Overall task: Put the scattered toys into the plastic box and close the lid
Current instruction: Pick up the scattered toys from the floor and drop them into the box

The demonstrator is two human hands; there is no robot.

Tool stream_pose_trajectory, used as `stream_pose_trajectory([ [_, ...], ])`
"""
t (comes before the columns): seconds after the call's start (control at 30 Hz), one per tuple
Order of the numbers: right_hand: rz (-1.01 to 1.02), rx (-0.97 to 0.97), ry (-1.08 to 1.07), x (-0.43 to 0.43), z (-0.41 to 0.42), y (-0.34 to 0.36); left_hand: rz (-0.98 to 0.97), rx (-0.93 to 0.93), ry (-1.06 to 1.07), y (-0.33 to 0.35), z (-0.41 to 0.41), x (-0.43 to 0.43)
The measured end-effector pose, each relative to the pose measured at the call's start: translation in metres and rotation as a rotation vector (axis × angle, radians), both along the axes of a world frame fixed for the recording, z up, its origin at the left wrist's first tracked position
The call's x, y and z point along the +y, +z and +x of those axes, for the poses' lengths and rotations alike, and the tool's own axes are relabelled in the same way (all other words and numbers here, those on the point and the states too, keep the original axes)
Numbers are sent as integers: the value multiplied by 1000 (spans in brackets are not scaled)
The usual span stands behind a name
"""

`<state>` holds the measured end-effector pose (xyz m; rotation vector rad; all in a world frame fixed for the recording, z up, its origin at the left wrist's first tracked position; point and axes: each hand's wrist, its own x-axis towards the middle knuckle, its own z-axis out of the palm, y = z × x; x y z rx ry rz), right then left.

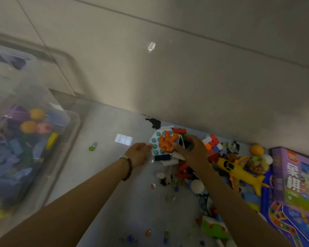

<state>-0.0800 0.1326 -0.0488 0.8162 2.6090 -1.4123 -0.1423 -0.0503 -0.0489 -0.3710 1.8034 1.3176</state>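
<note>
A clear plastic box (73, 122) stands at the left, holding several coloured toys. Against the wall lies a heap of scattered toys. On top of it sits a white hexagonal board with teal dots (154, 139), and an orange figure (167, 142) lies on that board. My left hand (138, 154), fingers apart, touches the board's left edge. My right hand (193, 150) curls over the heap just right of the orange figure, its fingertips at the figure's edge. What lies under the right palm is hidden. A yellow toy plane (237, 171) lies to the right of my right arm.
A purple game box (296, 177) stands at the right edge, with a blue game board (284, 223) below it. A white ball (197, 186), an orange ball (256, 150), a green toy (214, 229) and loose marbles (92, 147) lie on the floor. The wall is close behind the heap.
</note>
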Motion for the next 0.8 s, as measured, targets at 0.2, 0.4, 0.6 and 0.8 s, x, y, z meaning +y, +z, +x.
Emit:
stream_pose_trajectory([
  [0.2,-78,17,71,-12,-7,-2,74,-58,75,-10,-1,11],
  [0.4,-46,28,30,-16,-10,-16,74,-60,131,-11,0,18],
  [0.6,-16,62,-22,-21,-15,-20,34,44,101,-10,2,20],
  [0.8,-198,117,-147,-27,-13,-25,29,22,84,-10,-2,13],
])
